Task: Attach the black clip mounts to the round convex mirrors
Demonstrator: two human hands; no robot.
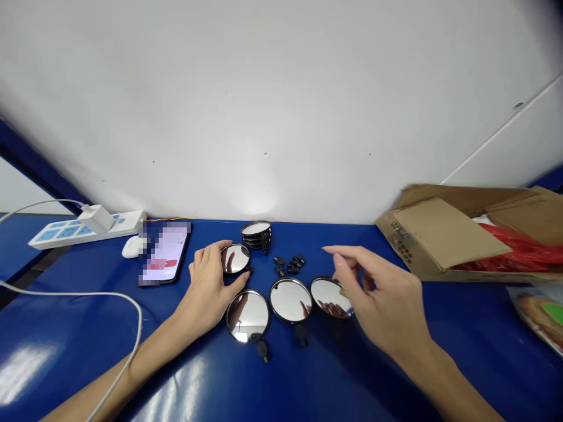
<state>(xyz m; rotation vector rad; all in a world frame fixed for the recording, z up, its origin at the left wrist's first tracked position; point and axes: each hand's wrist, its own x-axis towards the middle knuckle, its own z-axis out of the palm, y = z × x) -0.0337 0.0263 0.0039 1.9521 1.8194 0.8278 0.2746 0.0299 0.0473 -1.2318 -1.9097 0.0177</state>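
My left hand (204,287) curls around the edge of a small round mirror (236,258) with a black rim, thumb near its black mount. Three more round mirrors lie face up in front: a left one (247,316), a middle one (291,300) and a right one (329,296). Black swivel mounts show below the left and middle ones. Over the right mirror, partly covering it, hovers my right hand (382,293); its index finger points left, thumb close beneath, with nothing visible between them. Several small black clip pieces (290,265) lie between my hands.
Behind stands a stack of round mirrors (255,234) near the white wall. A phone (165,255), a white earbud case (134,247) and a power strip (88,228) are at left, with a white cable (132,299) crossing my left forearm. An open cardboard box (440,234) is at right.
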